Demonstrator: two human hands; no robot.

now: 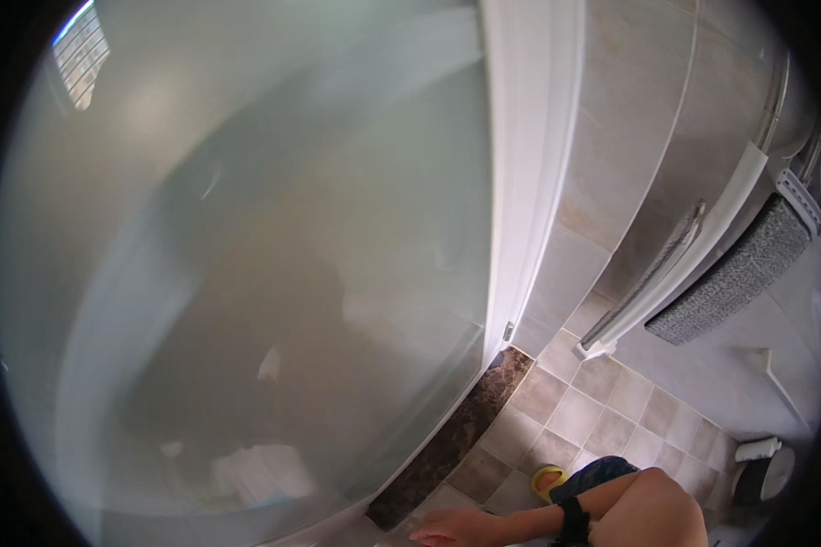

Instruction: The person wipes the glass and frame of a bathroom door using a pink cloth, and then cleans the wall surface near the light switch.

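My right hand (462, 528) is at the bottom edge, palm down, partly cut off by the frame. Its fingers look bent, but their tips and anything under them are hard to make out. A black band (575, 519) circles the wrist. Before me a large frosted glass door panel (301, 273) fills the left and middle of the view, with the hand near its lower edge. A dark marbled stone threshold (451, 437) runs along the panel's foot. My left hand is out of view.
A white door frame (530, 137) borders the tiled wall (609, 164). A white floor squeegee (684, 253) and a grey flat mop (739, 273) hang at the right. A yellow slipper (542, 489) is on the tiled floor (592, 414). A white bottle (758, 449) is at the lower right.
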